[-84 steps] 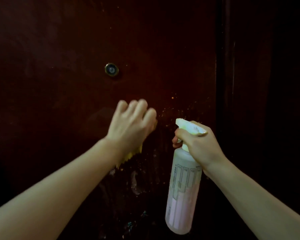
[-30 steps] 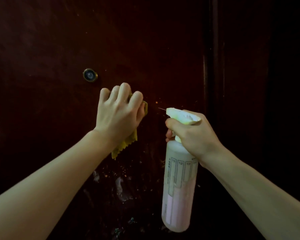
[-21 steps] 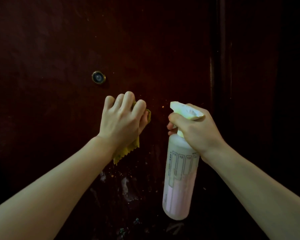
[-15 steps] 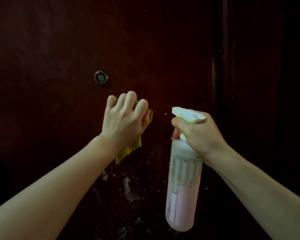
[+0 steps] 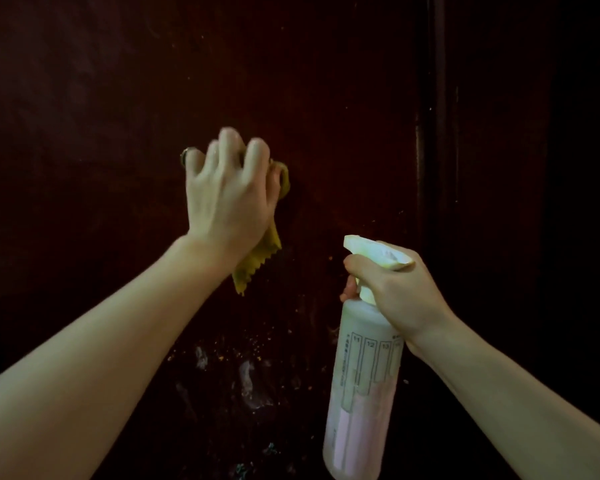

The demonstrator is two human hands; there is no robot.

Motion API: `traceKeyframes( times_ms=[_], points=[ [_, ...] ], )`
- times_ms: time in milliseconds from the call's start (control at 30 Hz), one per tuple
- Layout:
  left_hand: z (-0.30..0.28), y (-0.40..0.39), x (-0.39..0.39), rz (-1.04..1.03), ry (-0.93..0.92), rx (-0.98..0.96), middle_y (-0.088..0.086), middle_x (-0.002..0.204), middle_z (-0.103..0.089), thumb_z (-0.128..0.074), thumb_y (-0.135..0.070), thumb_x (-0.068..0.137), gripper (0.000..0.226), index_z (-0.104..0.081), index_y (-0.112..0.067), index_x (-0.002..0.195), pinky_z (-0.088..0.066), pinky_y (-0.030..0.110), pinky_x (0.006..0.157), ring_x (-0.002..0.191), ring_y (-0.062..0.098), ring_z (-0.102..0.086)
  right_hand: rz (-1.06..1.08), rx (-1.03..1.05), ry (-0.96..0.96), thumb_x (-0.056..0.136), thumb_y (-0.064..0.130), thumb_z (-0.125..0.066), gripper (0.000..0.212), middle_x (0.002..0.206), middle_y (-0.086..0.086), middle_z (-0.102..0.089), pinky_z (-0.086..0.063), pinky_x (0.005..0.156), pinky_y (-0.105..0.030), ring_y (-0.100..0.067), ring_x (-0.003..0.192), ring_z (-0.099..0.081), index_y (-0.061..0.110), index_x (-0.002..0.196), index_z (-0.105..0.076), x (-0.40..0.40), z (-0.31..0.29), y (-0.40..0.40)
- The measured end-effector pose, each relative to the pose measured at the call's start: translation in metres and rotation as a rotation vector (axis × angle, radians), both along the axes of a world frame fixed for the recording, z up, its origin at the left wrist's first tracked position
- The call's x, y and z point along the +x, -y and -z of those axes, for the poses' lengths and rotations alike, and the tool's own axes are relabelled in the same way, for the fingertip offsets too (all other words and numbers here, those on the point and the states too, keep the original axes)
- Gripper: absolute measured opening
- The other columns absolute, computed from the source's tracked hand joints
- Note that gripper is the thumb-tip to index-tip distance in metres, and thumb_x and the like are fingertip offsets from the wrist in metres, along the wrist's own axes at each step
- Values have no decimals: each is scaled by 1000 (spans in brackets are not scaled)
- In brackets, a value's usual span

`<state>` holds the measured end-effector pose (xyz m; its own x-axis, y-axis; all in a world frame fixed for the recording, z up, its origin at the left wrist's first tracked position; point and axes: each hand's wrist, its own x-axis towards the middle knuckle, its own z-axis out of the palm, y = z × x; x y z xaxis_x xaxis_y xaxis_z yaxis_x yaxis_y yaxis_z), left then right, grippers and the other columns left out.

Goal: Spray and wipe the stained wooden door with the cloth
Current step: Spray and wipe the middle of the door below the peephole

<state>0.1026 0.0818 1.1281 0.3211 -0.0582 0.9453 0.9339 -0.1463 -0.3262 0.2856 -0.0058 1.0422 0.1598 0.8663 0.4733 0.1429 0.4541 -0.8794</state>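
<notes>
One cloth, one spray bottle — both hands at the dark door (image 5: 326, 98).

Left hand (image 5: 231, 192) presses the bunched yellow cloth (image 5: 257, 265) against the wood; right hand (image 5: 400, 292), lower right, grips the spray bottle (image 5: 361, 393) — finger on trigger.

- Dim, low light; most of the scene sits in deep shadow.
- Dark reddish-brown wood surface fills the view, close up.
- Vertical frame strip (image 5: 439, 168) runs top to bottom at right, glossy, with a faint highlight along its edge.
- Right of the strip, a darker panel (image 5: 499, 202), then near-black area at far right.
- Bottom left corner fades to black.
- No floor, window or furniture distinguishable.
</notes>
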Motion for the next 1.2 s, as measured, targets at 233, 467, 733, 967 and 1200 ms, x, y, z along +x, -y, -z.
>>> traceKeyframes(
  times_ms=[233, 467, 733, 967, 1200],
  points=[
    [51, -4, 40, 89, -245, 4, 14, 86, -55, -56, -20, 91, 10, -55, -11, 86, -32, 40, 64, 71, 30, -52, 89, 6, -44, 86, 11, -66, 14, 66, -10, -68, -55, 65, -35, -18, 61, -65, 4, 74, -64, 10, 8, -4],
    [47, -1, 37, 94, -302, -41, 12, 91, -57, -49, -26, 96, 19, -57, -10, 90, -33, 40, 65, 72, 27, -53, 85, 19, -71, 86, 14, -67, 14, 70, -11, -69, -57, 70, -38, -19, 65, -67, 1, 82, -65, 16, 10, 1],
    [55, -4, 55, 105, -195, -14, 11, 87, -55, -51, -23, 96, 16, -58, -11, 87, -35, 40, 64, 71, 27, -52, 176, 30, 43, 86, 15, -66, 22, 66, -16, -68, -53, 65, -37, -21, 59, -63, -4, 76, -62, 28, 9, 1],
    [35, -6, 52, 94, -238, 3, 12, 92, -57, -48, -25, 97, 18, -57, -10, 91, -38, 41, 66, 72, 26, -54, 158, 51, -70, 86, 12, -68, 4, 77, -10, -72, -60, 75, -37, -19, 73, -71, 10, 88, -69, 38, 4, 4],
    [37, -9, 58, 131, -189, 17, 11, 90, -56, -48, -24, 97, 18, -55, -10, 89, -39, 40, 65, 71, 25, -54, 195, 40, -82, 85, 11, -63, 15, 62, -7, -68, -55, 63, -30, -18, 62, -68, 1, 75, -63, 49, 5, 5]
  ],
)
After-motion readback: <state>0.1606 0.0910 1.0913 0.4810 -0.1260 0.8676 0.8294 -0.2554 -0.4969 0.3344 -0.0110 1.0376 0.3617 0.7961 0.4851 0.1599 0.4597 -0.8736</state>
